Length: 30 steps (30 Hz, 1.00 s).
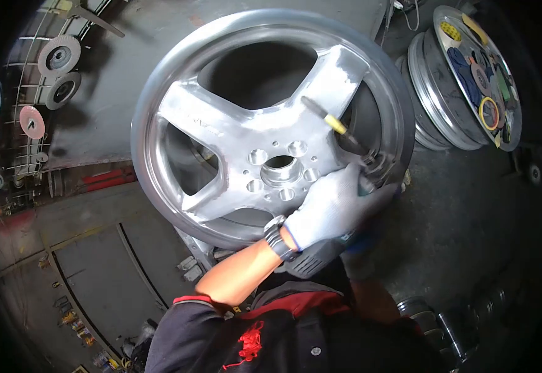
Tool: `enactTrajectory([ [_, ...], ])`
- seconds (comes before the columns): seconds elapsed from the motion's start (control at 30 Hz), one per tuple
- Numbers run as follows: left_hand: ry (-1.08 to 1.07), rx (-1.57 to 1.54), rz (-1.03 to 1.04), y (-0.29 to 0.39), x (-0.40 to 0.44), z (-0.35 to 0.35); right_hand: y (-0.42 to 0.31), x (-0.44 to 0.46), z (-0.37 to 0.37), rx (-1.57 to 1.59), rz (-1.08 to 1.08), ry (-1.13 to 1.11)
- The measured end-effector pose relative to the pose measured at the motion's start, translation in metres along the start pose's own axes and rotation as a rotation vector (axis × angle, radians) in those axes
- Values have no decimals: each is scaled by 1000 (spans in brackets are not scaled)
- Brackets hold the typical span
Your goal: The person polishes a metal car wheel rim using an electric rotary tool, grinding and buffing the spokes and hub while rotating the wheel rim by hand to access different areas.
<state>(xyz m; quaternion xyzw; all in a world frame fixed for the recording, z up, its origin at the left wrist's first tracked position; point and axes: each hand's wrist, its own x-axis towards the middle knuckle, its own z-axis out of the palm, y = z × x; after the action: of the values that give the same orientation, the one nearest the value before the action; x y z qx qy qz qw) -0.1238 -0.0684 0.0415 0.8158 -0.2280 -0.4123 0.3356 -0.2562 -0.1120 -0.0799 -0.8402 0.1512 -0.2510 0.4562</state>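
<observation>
A bare-metal alloy wheel (246,124) with broad spokes lies face up before me. My left hand (333,205), in a white glove, is closed around the front of a dark hand-held power grinder (317,256), over the wheel's lower right. From the grinder's head a thin shaft with a yellow band (335,124) points up and left across a spoke; its tip is blurred, and I cannot tell whether it touches the metal. My right hand (359,242) is in shadow beside the grinder's body, mostly hidden behind it, its fingers not visible.
Several abrasive discs (59,56) hang on a wire rack at left. At the upper right, a silver rim (510,68) holds tapes and cloths next to another upright rim (429,87). More shiny rims (448,329) are at the lower right. A red bar (106,179) lies left of the wheel.
</observation>
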Motion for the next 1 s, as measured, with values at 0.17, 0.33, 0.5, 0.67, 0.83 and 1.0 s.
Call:
enactTrajectory([
  [0.17, 81, -96, 236, 14, 30, 1, -14, 49, -36, -8, -42, 125],
  [0.33, 5, -154, 345, 11, 41, -2, -12, 53, -34, 61, -74, 229],
  [0.5, 43, -162, 291, -6, 13, 1, 36, -17, -16, 159, 131, 57],
  [0.67, 60, -159, 116, -27, -14, 0, 30, -39, 11, 7, 13, 150],
  [0.83, 146, -15, 50, -47, -30, -7, -19, -30, 45, 36, -60, 181],
  [1.0, 191, 43, -54, -52, -42, -12, -4, -56, 71, 609, 385, -153],
])
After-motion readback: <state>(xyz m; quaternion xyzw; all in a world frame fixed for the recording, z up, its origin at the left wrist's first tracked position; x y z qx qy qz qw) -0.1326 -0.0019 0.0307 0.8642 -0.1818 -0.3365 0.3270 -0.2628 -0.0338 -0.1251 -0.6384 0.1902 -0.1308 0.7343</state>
